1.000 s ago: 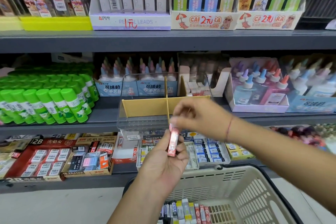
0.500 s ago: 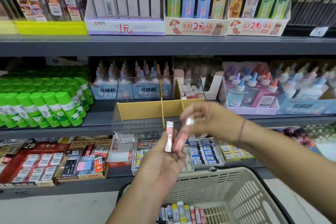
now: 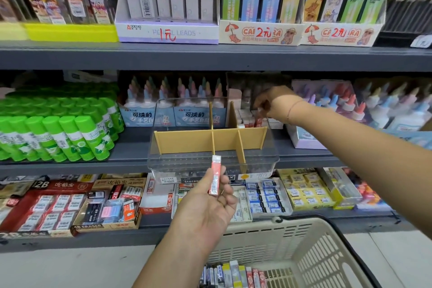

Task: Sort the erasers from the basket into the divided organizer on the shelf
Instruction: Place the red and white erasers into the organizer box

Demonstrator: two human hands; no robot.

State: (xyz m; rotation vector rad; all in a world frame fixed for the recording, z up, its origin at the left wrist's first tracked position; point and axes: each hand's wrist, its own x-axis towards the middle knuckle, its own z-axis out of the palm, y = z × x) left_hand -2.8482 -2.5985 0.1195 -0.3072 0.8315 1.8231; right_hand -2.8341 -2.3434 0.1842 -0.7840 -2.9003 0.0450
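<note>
Left hand (image 3: 208, 203) holds a red eraser (image 3: 215, 175) upright; right hand (image 3: 272, 103) hovers over the organizer (image 3: 187, 159).

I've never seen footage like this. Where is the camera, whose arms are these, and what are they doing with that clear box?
No machine here: a person wears one camera on the head, looking down, so both arms are their own. The left hand pinches a slim red-wrapped eraser in front of the clear organizer, which stands on a shop shelf with tan card dividers inside. The right hand reaches to its back right compartment, where small erasers already stand; whether it holds one is too blurred to tell. Below, a beige basket carries more erasers. To the left lie green glue sticks.
</note>
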